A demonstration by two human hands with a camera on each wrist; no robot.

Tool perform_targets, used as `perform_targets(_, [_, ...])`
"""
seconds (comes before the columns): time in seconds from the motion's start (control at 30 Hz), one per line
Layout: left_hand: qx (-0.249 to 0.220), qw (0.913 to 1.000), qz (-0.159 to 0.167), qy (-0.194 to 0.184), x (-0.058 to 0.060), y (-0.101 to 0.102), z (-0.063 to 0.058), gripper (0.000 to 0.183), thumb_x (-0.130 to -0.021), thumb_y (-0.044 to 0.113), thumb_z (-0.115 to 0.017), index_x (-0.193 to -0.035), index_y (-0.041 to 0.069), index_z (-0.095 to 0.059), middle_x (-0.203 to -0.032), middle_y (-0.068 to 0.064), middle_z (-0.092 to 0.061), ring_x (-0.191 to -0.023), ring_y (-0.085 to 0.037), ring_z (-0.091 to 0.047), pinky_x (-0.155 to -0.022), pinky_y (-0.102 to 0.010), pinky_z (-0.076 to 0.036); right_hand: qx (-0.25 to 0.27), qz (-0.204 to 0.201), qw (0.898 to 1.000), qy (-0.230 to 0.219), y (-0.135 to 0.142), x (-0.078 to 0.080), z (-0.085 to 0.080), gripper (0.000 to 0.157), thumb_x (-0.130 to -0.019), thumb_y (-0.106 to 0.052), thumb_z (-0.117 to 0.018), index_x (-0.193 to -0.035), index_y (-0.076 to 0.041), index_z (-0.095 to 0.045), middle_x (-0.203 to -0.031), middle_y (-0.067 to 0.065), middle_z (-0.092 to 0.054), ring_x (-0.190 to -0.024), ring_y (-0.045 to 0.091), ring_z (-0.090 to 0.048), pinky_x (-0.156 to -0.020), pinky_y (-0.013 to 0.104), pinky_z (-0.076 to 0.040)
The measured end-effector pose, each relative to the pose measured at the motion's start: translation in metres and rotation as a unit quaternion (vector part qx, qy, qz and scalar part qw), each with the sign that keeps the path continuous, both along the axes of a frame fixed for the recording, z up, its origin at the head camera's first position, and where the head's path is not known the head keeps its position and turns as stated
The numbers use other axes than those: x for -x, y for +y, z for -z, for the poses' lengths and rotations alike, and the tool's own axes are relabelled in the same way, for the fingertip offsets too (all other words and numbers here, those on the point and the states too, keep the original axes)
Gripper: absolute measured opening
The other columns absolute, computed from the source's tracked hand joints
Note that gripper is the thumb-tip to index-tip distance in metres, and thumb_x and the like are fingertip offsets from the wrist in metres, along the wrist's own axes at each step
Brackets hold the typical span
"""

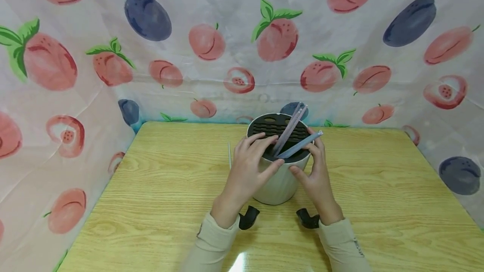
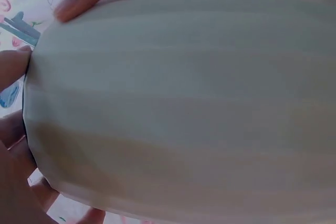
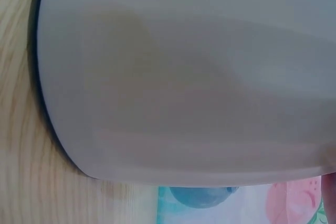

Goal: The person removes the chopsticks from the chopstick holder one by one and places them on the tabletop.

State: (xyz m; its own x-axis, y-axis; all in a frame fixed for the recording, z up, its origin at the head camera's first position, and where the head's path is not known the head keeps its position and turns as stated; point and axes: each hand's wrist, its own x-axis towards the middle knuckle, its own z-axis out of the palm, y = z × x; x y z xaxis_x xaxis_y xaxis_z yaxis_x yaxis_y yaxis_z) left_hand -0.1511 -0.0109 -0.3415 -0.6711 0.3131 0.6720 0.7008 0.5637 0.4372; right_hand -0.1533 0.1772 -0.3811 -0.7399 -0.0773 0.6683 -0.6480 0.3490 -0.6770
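Note:
A white ribbed holder (image 1: pixel 277 184) with a black slotted top (image 1: pixel 274 127) stands upright on the table. Several slim purplish sticks (image 1: pixel 290 129) lean out of its top, and a bluish stick (image 1: pixel 302 145) slants to the right; their kind cannot be told. My left hand (image 1: pixel 247 163) grips the holder's left rim, thumb at the front, fingers over the top close to the purplish sticks. At the right rim my right hand (image 1: pixel 315 175) holds the holder, thumb in front, fingers near the bluish stick. Both wrist views are mostly filled by the holder's wall (image 2: pixel 184 93).
A thin pale stick (image 1: pixel 229 154) lies on the wood-grain table (image 1: pixel 170 205) left of the holder, partly hidden by my left hand. Behind the table hangs a fruit-printed cloth (image 1: pixel 151 91). Black wrist mounts (image 1: pixel 249 217) jut out from both wrists.

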Motion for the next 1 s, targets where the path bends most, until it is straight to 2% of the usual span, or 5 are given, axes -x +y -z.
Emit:
perform_targets(0.2, [-0.004,0.9998,0.015,0.011,0.0,-0.002,0.001,0.03,-0.086,0.035,-0.058,-0.109,0.016,-0.063,-0.106,0.006,-0.061,-0.12,-0.016,-0.039,-0.102,-0.047,-0.021,0.009,-0.007,1.0,-0.001,-0.008,-0.011,-0.015,0.059,-0.08,-0.047,-0.059,-0.11,0.001,-0.043,-0.144,0.014,-0.018,-0.134,0.028,-0.008,-0.098,0.062,-0.011])
perform_targets(0.4, [-0.01,0.9996,0.024,-0.013,-0.002,-0.003,-0.002,0.023,-0.09,0.033,-0.052,-0.098,0.016,-0.065,-0.097,0.006,-0.062,-0.12,-0.014,-0.039,-0.102,-0.046,-0.021,0.013,-0.012,1.0,0.003,-0.008,-0.012,-0.017,0.06,-0.081,-0.047,-0.058,-0.108,0.004,-0.04,-0.144,0.014,-0.018,-0.134,0.027,-0.01,-0.098,0.061,-0.013])
perform_targets(0.63, [-0.036,0.9989,0.027,-0.013,-0.002,-0.007,-0.008,0.012,-0.087,0.024,-0.059,-0.091,0.016,-0.067,-0.093,0.006,-0.063,-0.109,-0.012,-0.046,-0.1,-0.037,-0.026,0.015,-0.012,1.0,-0.003,-0.006,-0.008,-0.01,0.063,-0.08,-0.048,-0.059,-0.109,0.004,-0.041,-0.144,0.017,-0.017,-0.134,0.026,-0.006,-0.098,0.061,-0.012])
perform_targets(0.87, [-0.067,0.997,0.039,-0.004,-0.002,-0.01,-0.01,0.014,-0.089,0.023,-0.055,-0.095,0.014,-0.064,-0.097,0.005,-0.061,-0.098,-0.007,-0.052,-0.102,-0.043,-0.024,0.005,-0.006,1.0,-0.004,0.003,0.005,0.008,0.064,-0.076,-0.051,-0.061,-0.115,-0.003,-0.045,-0.145,0.011,-0.018,-0.134,0.027,-0.005,-0.1,0.059,-0.011])
perform_targets(1.0, [-0.074,0.9964,0.039,-0.007,-0.002,-0.01,-0.01,0.017,-0.091,0.024,-0.052,-0.097,0.012,-0.062,-0.099,0.004,-0.062,-0.101,-0.006,-0.052,-0.103,-0.043,-0.021,0.006,-0.007,1.0,-0.005,0.0,0.004,0.003,0.066,-0.076,-0.052,-0.061,-0.12,-0.005,-0.047,-0.145,0.009,-0.018,-0.134,0.027,-0.009,-0.099,0.059,-0.012])
